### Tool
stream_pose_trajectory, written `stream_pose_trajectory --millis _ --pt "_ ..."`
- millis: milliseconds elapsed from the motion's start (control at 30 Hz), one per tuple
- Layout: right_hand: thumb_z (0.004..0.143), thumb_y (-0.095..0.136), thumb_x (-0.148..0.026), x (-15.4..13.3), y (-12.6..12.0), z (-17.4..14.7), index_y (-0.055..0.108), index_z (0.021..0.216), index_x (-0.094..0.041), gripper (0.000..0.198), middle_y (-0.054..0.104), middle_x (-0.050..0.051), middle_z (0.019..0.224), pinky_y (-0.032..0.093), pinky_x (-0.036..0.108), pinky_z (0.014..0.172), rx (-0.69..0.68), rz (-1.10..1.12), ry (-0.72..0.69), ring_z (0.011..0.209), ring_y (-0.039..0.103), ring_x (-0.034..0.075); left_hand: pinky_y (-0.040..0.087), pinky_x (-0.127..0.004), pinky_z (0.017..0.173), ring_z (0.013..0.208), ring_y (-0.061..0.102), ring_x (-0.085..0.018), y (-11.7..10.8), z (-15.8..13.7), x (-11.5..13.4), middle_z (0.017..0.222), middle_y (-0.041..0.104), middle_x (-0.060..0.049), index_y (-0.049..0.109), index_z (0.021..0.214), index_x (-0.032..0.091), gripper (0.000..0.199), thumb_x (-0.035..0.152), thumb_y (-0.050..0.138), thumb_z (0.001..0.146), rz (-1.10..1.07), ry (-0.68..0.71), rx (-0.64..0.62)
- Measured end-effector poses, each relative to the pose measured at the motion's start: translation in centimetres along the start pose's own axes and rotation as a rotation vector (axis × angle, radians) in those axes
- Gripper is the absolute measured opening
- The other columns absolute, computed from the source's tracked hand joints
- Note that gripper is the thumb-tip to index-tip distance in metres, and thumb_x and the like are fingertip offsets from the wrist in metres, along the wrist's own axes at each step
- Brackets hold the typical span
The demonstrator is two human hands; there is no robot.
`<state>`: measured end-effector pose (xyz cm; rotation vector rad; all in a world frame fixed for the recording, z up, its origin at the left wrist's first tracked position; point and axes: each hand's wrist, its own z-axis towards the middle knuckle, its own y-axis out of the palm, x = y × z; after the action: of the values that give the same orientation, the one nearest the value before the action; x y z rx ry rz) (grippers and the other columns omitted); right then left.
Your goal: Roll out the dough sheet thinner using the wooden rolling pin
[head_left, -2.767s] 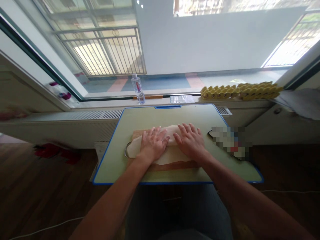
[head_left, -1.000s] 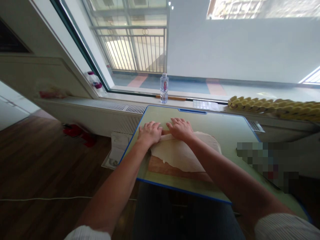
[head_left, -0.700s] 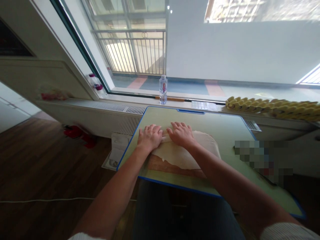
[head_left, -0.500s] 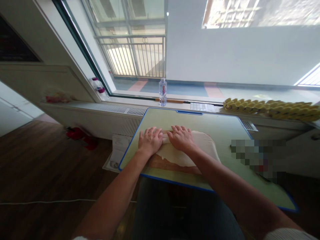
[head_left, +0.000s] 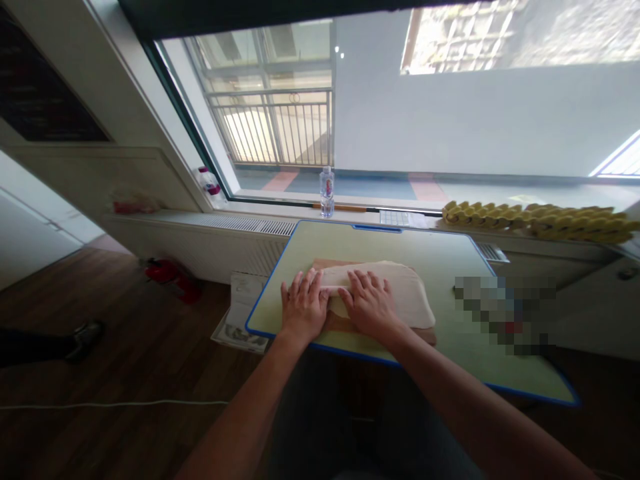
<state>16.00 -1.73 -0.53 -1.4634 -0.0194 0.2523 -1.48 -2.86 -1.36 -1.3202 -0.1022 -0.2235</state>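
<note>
My left hand point(head_left: 304, 303) lies flat with fingers spread at the left end of a thin sheet of pale dough point(head_left: 413, 297). Flat and open too, my right hand point(head_left: 369, 301) presses on the dough's middle. Between the two hands shows a short stretch of a narrow pale roll point(head_left: 336, 291); both palms cover its ends, so I cannot tell whether it is a rolling pin or rolled dough. Under the sheet is a brown wooden board point(head_left: 345, 324), its edges peeking out at the far left and near side. The board rests on a pale green, blue-edged table point(head_left: 440, 253).
Along the windowsill stand a clear water bottle point(head_left: 327, 193), a white keypad-like object point(head_left: 395, 218) and yellow egg trays point(head_left: 540, 220). A blurred-out item point(head_left: 500, 313) lies on the table's right side. A red fire extinguisher point(head_left: 170, 277) and a person's shoe point(head_left: 87, 337) are at left.
Both hands have slid back over the dough toward me, and the pale roll between them has come nearer. More of the far board edge shows. A person's leg has appeared at left.
</note>
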Motion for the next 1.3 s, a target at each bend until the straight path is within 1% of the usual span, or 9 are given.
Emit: stream_pose_trajectory --millis 167,367,433,600,800,900,1000,1133,1300 --pt "0.11 0.03 -0.058 0.2 0.0 1.5 0.049 0.16 -0.021 0.065 0.046 0.012 0.167 0.027 0.06 0.123 0.04 0.006 -0.003 0.151 0.039 0.038 0.022 -0.066 0.13 0.158 0.037 -0.03 -0.1 2.0 -0.3 0.169 0.046 -0.005 0.047 0.162 0.032 0.056 0.048 0.031 0.11 -0.005 -0.009 -0.068" --pt "0.11 0.032 -0.056 0.6 0.2 5.8 0.06 0.15 -0.023 0.059 0.057 0.012 0.158 0.032 0.057 0.119 0.114 -0.01 0.015 0.143 0.047 0.035 0.023 -0.065 0.129 0.155 0.04 -0.03 0.6 6.6 -0.5 0.167 0.048 -0.006 0.054 0.156 0.033 0.056 0.05 0.029 0.109 0.013 -0.007 -0.056" --pt "0.109 0.034 -0.056 0.9 0.1 7.5 0.06 0.15 -0.023 0.059 0.057 0.012 0.157 0.034 0.055 0.118 0.095 -0.003 0.023 0.142 0.048 0.035 0.025 -0.065 0.128 0.155 0.041 -0.03 0.9 8.4 -0.6 0.167 0.049 -0.006 0.055 0.156 0.033 0.056 0.051 0.03 0.109 0.016 -0.017 -0.074" --pt "0.106 0.037 -0.061 1.8 0.0 11.9 0.056 0.153 -0.023 0.064 0.055 0.012 0.16 0.035 0.055 0.117 -0.02 0.078 0.076 0.144 0.047 0.034 0.028 -0.065 0.126 0.155 0.04 -0.032 1.4 12.9 -1.0 0.168 0.047 -0.007 0.054 0.156 0.034 0.058 0.053 0.031 0.107 0.012 -0.012 -0.178" --pt "0.104 0.035 -0.062 2.7 0.2 15.8 0.057 0.152 -0.02 0.067 0.055 0.014 0.159 0.034 0.056 0.118 -0.046 0.161 0.088 0.145 0.047 0.035 0.031 -0.068 0.123 0.152 0.043 -0.035 2.1 16.6 -1.7 0.168 0.046 -0.01 0.052 0.157 0.03 0.062 0.057 0.028 0.106 -0.027 -0.01 -0.249" --pt "0.105 0.032 -0.06 2.8 0.2 16.7 0.057 0.15 -0.018 0.066 0.055 0.016 0.158 0.034 0.055 0.117 -0.068 0.167 0.099 0.144 0.047 0.034 0.033 -0.066 0.122 0.15 0.045 -0.035 2.4 17.4 -1.8 0.167 0.048 -0.01 0.054 0.155 0.031 0.061 0.056 0.028 0.106 -0.034 -0.027 -0.257" --pt "0.106 0.032 -0.058 2.8 0.2 16.7 0.059 0.147 -0.018 0.063 0.058 0.017 0.155 0.035 0.053 0.116 -0.051 0.171 0.098 0.142 0.049 0.034 0.034 -0.064 0.123 0.149 0.047 -0.034 2.5 17.4 -1.8 0.166 0.05 -0.009 0.056 0.153 0.031 0.059 0.056 0.029 0.106 -0.025 -0.028 -0.225" --pt "0.106 0.034 -0.057 2.6 0.0 15.7 0.062 0.143 -0.02 0.06 0.062 0.015 0.151 0.037 0.051 0.115 -0.016 0.166 0.086 0.139 0.052 0.034 0.033 -0.064 0.123 0.149 0.047 -0.034 2.2 16.5 -1.6 0.166 0.05 -0.009 0.058 0.152 0.03 0.059 0.055 0.031 0.106 -0.02 -0.023 -0.18" --pt "0.106 0.036 -0.058 2.3 -0.1 13.7 0.061 0.147 -0.021 0.061 0.06 0.014 0.154 0.037 0.052 0.116 -0.027 0.16 0.101 0.14 0.052 0.033 0.033 -0.064 0.124 0.149 0.047 -0.033 1.8 14.4 -1.2 0.163 0.053 -0.008 0.06 0.15 0.031 0.056 0.053 0.033 0.106 -0.008 -0.017 -0.13"
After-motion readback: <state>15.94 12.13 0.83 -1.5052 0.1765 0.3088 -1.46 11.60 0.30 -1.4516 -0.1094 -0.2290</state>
